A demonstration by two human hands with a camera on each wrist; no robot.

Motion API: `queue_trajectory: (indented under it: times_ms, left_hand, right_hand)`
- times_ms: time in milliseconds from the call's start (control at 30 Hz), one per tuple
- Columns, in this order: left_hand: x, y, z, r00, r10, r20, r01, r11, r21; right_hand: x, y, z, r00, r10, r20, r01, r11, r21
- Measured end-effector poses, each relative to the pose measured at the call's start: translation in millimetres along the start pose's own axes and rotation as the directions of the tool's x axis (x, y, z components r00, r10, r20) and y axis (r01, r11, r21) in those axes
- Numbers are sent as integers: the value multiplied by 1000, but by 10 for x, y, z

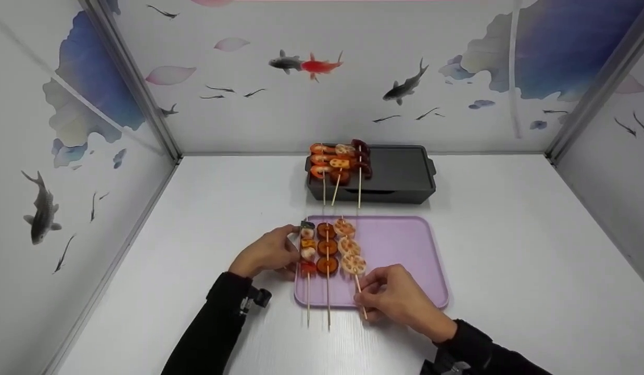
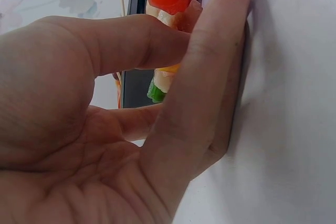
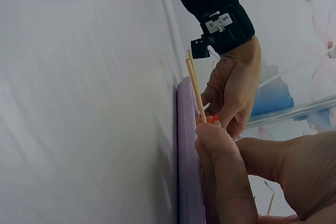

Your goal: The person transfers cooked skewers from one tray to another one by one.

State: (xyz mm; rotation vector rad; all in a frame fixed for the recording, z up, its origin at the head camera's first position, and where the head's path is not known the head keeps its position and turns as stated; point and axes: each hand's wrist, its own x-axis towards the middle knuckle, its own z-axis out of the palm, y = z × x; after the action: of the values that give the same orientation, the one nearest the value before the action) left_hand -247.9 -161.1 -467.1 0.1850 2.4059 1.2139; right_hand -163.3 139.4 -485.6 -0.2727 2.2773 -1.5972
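My left hand (image 1: 269,251) is at the left rim of the lilac tray (image 1: 400,260), its fingers curled around the edge beside a mixed vegetable skewer (image 1: 307,254). In the left wrist view, a finger lies along the outside of the tray edge and another reaches over toward the skewer's food pieces. With thumb and fingers, my right hand (image 1: 397,297) pinches the lower stick of a lotus root skewer (image 1: 353,263) over the tray's front edge. Between these two skewers lies a skewer of round brown slices (image 1: 327,247). Their sticks stick out past the front rim.
Behind the tray stands a dark grey grill (image 1: 400,169). Several skewers, including shrimp ones (image 1: 320,159), lie on its left half, sticks pointing forward. White panel walls with painted fish (image 1: 405,86) enclose the white table (image 1: 223,198) at the back and sides.
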Motion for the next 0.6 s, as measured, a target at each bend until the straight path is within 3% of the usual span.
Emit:
queue_trajectory:
  times_ms: [600]
  left_hand:
    - [-24, 2, 7, 1000, -6, 25, 8, 997, -73]
  right_hand:
    - [4, -2, 59, 999, -31, -33, 31, 1000, 2]
